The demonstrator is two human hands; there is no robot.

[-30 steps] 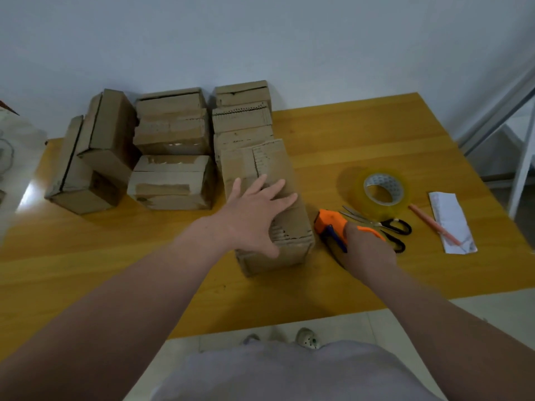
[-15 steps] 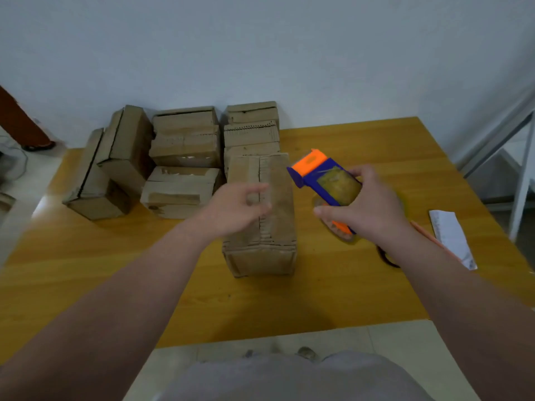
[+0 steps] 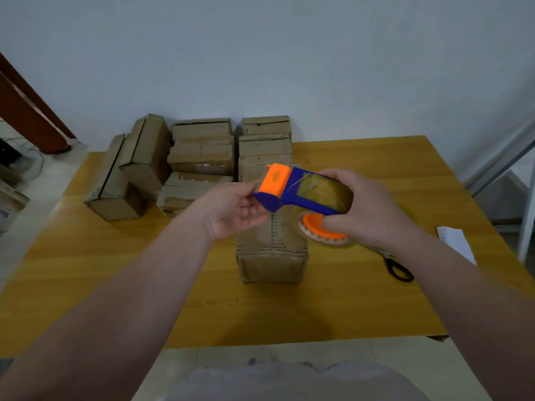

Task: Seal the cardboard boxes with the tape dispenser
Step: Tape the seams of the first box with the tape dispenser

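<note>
Two hands share the tape dispenser (image 3: 304, 192), raised above the cardboard box (image 3: 272, 256) that stands on the desk (image 3: 115, 285) directly beneath them. The right hand (image 3: 373, 209) wraps the blue body and the roll, and the left hand (image 3: 228, 209) closes thumb and fingers on the orange-and-blue nose.

My main worry is the loose tape end: if the left fingers fumble it, it could stick back onto the roll or fold onto itself, and the strip would start crooked. The toothed cutter likely sits near that nose, so a careless pinch there could nick a fingertip. Neither hand steadies the box, and its worn top seam looks uneven. A hard first press could slide it toward the person or let the flaps gape.

More boxes (image 3: 199, 151) are crowded beyond the left hand, against the wall (image 3: 289, 68). Scissors (image 3: 399, 270) lie just under the right wrist, and a paper slip (image 3: 454, 241) lies further out on that side. The desk is yellow wood, the floor (image 3: 260, 354) pale. A brown plank (image 3: 26, 111) leans far out to the left, and a white metal frame (image 3: 506, 169) stands off to the right.
</note>
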